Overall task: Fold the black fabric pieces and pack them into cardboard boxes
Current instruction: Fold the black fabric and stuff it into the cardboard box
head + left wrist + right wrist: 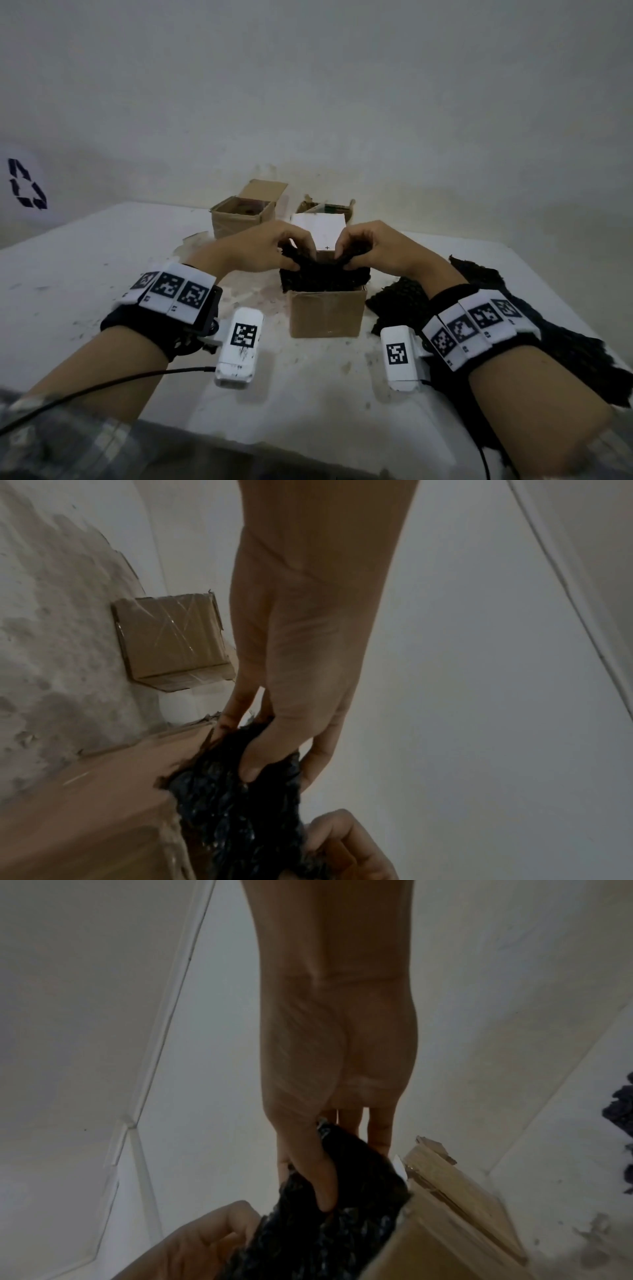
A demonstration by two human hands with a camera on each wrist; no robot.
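A folded black knitted fabric piece (323, 277) sits in the mouth of a small open cardboard box (327, 315) at the table's middle, bulging above its rim. My left hand (274, 248) pinches the fabric's left top edge and my right hand (364, 248) pinches its right top edge. In the left wrist view the thumb and fingers of the left hand (270, 750) close on the black fabric (240, 818) beside the box wall (103, 791). The right wrist view has the right hand (325, 1172) gripping the fabric (325, 1231) next to the box (445, 1218).
More black fabric (513, 325) lies heaped on the table at the right, under my right forearm. Two other open cardboard boxes (243, 214) (325, 209) stand behind, near the wall. The white table (85, 274) is stained around the boxes. A cable (102, 387) runs from my left wrist.
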